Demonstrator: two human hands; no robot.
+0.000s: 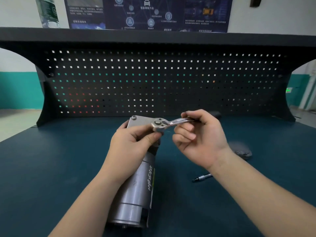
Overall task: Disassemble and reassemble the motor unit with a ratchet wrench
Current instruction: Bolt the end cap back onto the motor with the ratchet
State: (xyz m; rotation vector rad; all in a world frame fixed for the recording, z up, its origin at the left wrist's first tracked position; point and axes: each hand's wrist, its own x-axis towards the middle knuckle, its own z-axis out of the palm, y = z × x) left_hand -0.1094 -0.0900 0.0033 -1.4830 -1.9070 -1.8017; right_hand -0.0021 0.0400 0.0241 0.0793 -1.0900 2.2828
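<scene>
Grey cylindrical metal motor unit point(136, 189) is lying on dark green table point(51, 168), being gripped by left hand point(131, 142); silver steel ratchet wrench point(164, 124) handle is being pinched by right hand point(200, 137) fingers.

Both forearms are bare to the frame's lower edge, with no sleeve, and the left hand point(131, 144) and right hand point(199, 141) are ungloved and ringless.
</scene>
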